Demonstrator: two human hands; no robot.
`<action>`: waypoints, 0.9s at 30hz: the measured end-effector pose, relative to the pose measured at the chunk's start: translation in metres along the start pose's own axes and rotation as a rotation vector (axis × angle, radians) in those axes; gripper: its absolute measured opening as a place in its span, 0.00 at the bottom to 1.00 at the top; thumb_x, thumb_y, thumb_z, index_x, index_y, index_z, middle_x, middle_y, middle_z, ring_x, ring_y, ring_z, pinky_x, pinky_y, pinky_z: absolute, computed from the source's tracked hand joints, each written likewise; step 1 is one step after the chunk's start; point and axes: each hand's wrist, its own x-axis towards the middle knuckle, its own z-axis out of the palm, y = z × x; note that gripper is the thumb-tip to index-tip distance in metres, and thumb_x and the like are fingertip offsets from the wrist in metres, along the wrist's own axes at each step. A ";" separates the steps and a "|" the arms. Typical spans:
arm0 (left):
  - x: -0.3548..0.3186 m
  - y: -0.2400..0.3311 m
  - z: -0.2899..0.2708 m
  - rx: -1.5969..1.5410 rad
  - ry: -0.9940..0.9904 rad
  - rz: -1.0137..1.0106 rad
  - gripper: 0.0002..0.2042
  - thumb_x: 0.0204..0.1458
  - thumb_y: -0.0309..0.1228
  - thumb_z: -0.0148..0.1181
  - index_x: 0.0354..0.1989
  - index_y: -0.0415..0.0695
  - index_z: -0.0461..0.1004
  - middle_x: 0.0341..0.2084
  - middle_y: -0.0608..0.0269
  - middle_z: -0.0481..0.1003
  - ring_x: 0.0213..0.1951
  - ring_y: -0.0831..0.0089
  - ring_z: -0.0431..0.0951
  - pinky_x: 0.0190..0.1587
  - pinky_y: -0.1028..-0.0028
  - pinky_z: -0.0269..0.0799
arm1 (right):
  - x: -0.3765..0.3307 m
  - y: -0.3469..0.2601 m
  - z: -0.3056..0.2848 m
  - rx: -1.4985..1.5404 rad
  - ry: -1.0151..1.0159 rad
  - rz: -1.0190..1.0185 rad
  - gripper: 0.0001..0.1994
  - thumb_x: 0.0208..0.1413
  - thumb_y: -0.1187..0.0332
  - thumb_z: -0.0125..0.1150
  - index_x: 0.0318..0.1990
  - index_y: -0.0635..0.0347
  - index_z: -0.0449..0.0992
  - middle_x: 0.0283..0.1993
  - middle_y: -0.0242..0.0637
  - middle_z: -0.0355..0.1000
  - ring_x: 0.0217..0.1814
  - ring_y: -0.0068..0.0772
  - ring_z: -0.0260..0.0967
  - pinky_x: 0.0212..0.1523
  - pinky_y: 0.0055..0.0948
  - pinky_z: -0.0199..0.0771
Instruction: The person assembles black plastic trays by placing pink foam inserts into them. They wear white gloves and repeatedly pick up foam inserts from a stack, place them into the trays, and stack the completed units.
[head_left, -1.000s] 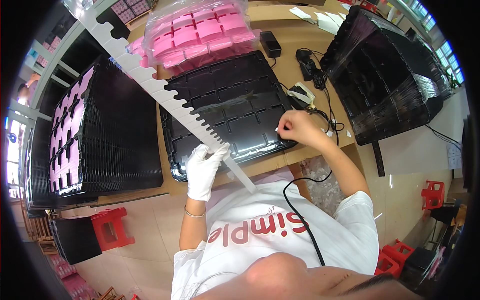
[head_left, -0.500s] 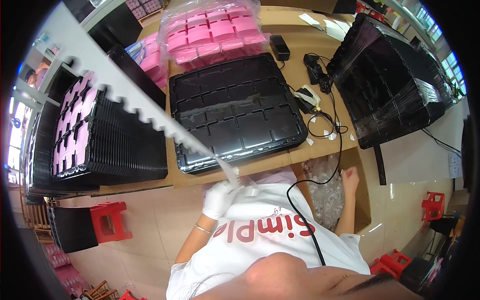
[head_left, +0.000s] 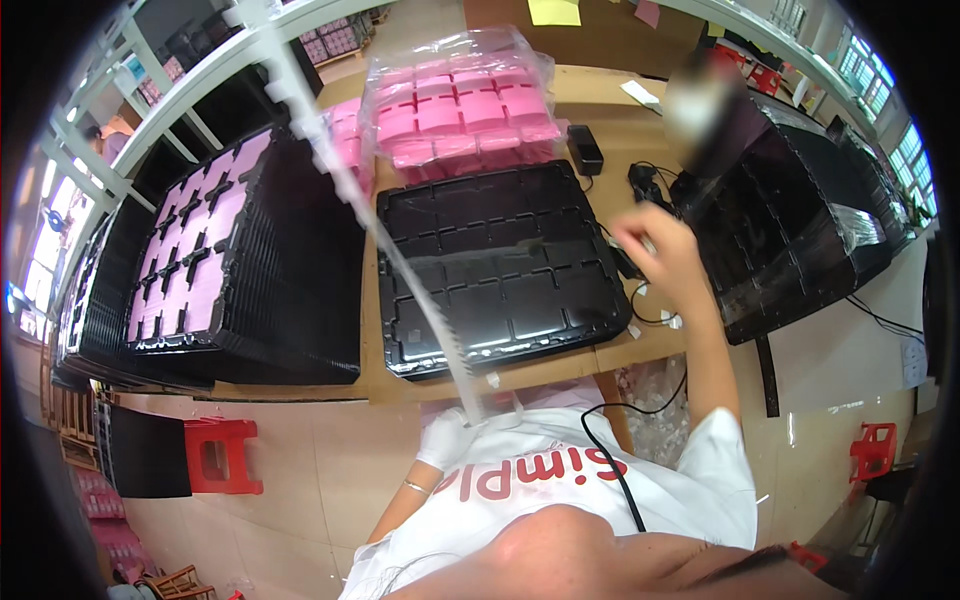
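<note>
My left hand [head_left: 447, 438], in a white glove, is closed at my chest on the near end of a long white strip [head_left: 345, 185] with a notched edge. The strip rises away to the upper left, crossing in front of a black moulded tray [head_left: 520, 250] lying on the table. My bare right hand [head_left: 655, 250] is over the tray's right side, beside black cables, with its fingers curled together. Whatever they pinch is hidden and slightly blurred.
A tall stack of black trays with pink inserts [head_left: 195, 240] stands on the left. Plastic-wrapped pink pieces [head_left: 460, 105] lie behind the tray. Wrapped black trays [head_left: 800, 230] stand at right, and a black adapter [head_left: 585, 150] lies at the back. A black cable [head_left: 605, 460] hangs over my shirt.
My right hand has risen from beside the box of scraps to the cables at the tray's right. The strip has swung steeper, its far end farther away. The view has shifted.
</note>
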 end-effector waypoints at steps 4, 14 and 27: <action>0.001 -0.002 -0.005 0.106 -0.029 0.045 0.13 0.52 0.43 0.59 0.40 0.50 0.79 0.35 0.55 0.79 0.39 0.54 0.79 0.42 0.60 0.74 | 0.143 0.068 0.086 0.006 0.048 -0.196 0.06 0.52 0.74 0.61 0.37 0.63 0.77 0.37 0.42 0.75 0.39 0.42 0.74 0.41 0.32 0.73; -0.026 0.035 -0.090 -0.028 -0.220 -0.212 0.29 0.44 0.57 0.65 0.40 0.41 0.79 0.36 0.48 0.78 0.40 0.53 0.79 0.46 0.62 0.72 | 0.258 0.177 0.189 -0.238 -0.468 -0.200 0.11 0.40 0.69 0.69 0.34 0.59 0.79 0.37 0.42 0.76 0.41 0.44 0.74 0.43 0.39 0.73; 0.046 0.036 -0.186 -1.633 0.177 0.345 0.24 0.67 0.44 0.40 0.17 0.47 0.62 0.14 0.66 0.65 0.14 0.77 0.59 0.22 0.80 0.58 | 0.270 0.167 0.185 -0.134 -0.271 0.124 0.08 0.46 0.66 0.63 0.28 0.61 0.79 0.29 0.44 0.77 0.32 0.41 0.75 0.36 0.37 0.74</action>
